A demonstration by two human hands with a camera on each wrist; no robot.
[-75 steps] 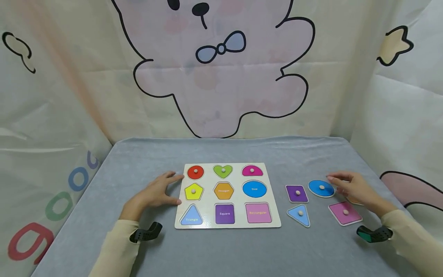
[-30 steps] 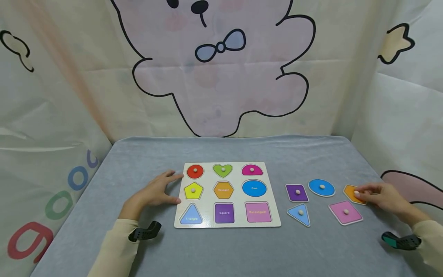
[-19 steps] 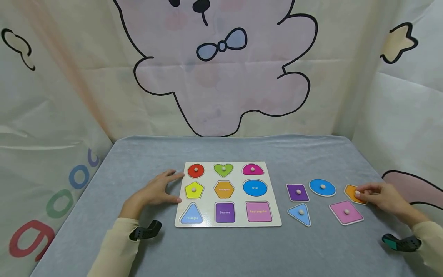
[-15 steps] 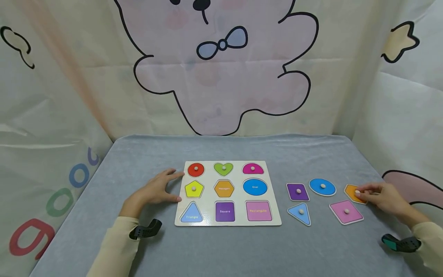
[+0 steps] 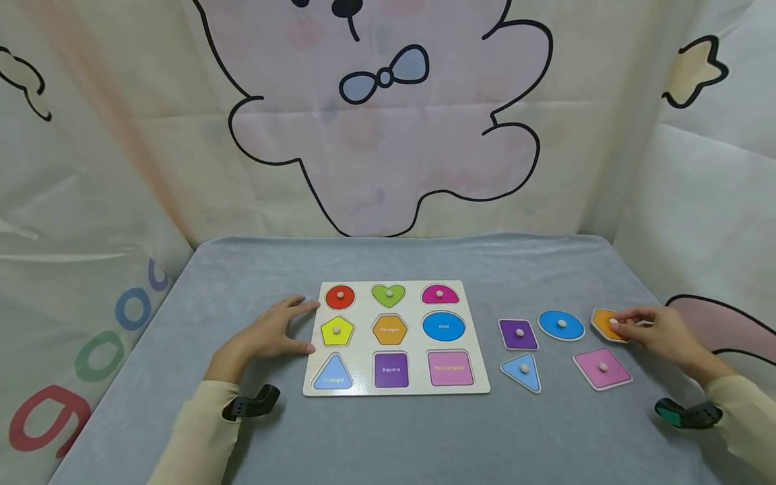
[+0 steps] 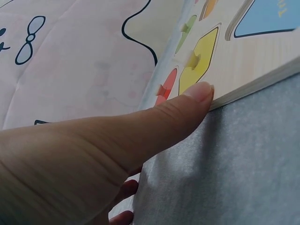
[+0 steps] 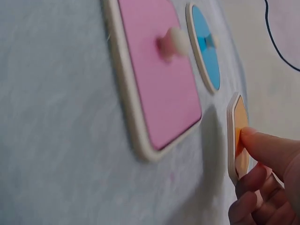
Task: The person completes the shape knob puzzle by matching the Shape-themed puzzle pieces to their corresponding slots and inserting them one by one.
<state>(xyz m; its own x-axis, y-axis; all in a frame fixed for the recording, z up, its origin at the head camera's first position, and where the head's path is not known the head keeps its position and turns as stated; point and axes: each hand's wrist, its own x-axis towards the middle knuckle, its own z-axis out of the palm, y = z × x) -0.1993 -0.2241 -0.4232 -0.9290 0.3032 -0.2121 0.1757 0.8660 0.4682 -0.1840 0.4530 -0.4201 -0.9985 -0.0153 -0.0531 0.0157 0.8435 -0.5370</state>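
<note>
Head view: a patterned curtain point(image 5: 455, 148) rises beyond both hands, and a grey-blue cloth point(image 5: 388, 438) spreads beneath them. Between the hands, nearer the left, lies a white board point(image 5: 362, 337), flat and facing the person, so its printed words read upright.

The left hand point(image 5: 279, 330) is loose and spread, thumb and forefinger touching the board's near-side edge, presumably to steady it; nothing is gripped there. The right hand point(image 5: 661, 331) pinches the orange hexagon point(image 5: 600, 320) between thumb and fingers, probably by its knob, which the fingers largely cover; the piece looks raised, though I cannot tell whether an edge touches the cloth.

Loose pieces lie knob-up, handy for pinching: the pink rectangle point(image 5: 597, 374) just on the person's side of the right hand, the blue oval point(image 5: 552, 327) beside its fingertips, the purple square point(image 5: 509, 337) and blue triangle point(image 5: 526, 376) farther toward the board. The red circle point(image 5: 333, 300), the yellow pentagon point(image 5: 327, 333), the magenta half-circle point(image 5: 432, 294) and the green heart point(image 5: 380, 291) sit in matching places on the board, the circle and pentagon closest to the left hand.
</note>
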